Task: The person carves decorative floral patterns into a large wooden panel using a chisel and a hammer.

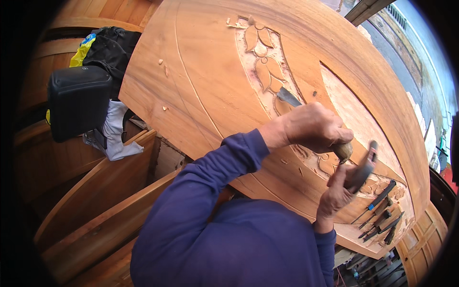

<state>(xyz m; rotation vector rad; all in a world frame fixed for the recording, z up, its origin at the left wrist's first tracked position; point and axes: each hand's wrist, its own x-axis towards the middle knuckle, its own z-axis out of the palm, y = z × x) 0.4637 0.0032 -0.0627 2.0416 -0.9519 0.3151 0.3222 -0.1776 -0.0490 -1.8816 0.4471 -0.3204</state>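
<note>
Wooden panel (201,62), gripped chisel (289,97), marked case (79,103)

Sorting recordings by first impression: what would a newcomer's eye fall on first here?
Probably the carved floral band across the big wooden panel. Right of centre, the left hand holds a flat-bladed tool, and the right hand a dark curved object. Several hand tools lie at the panel's lower right.

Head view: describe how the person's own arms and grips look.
The left sleeve is long, purplish-blue, loose and creased, ending in a cuff. The right sleeve is the same colour, with only a short part showing. The left grip and right grip are ungloved human hands.
</note>
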